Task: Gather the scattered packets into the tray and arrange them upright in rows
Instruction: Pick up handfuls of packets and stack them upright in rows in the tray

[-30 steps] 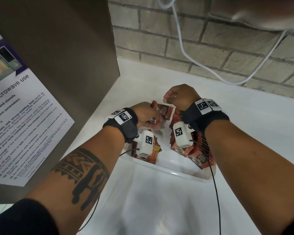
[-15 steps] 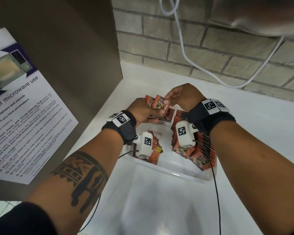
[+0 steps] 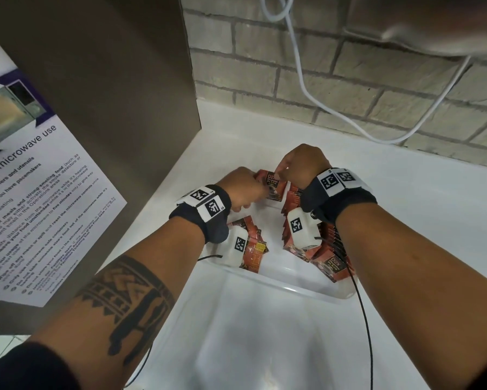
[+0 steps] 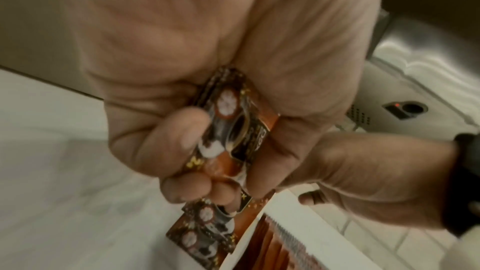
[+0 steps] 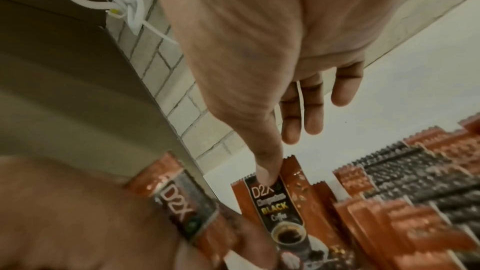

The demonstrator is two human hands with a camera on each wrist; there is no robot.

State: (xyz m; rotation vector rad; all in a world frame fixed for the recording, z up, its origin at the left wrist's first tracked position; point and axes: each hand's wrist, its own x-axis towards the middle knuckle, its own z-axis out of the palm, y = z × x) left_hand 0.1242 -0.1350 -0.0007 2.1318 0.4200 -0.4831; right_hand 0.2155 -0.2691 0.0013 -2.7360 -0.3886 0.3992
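Note:
Orange-brown D2X coffee packets fill a white tray [image 3: 290, 289] on the counter. One row [image 3: 325, 250] stands along the tray's right side, seen close in the right wrist view [image 5: 415, 202]. A smaller group [image 3: 252, 246] stands at the left. My left hand [image 3: 246, 192] grips a small bunch of packets [image 4: 228, 134] over the tray's far end. My right hand [image 3: 283, 171] pinches the top edge of one upright packet [image 5: 275, 198] beside that bunch, thumb on its front and the other fingers loose behind. The tray's far wall [image 4: 311, 229] shows under the left hand.
A steel appliance side with a microwave notice [image 3: 39, 192] stands close on the left. A brick wall [image 3: 349, 88] with a hanging white cable [image 3: 307, 88] runs behind. White counter [image 3: 433, 220] stretches to the right. Black wrist leads [image 3: 363, 319] trail over the tray's near rim.
My left hand lifted a bunch of packets from the tray's left side to its far end. My right hand took one by its top, and it now stands lower.

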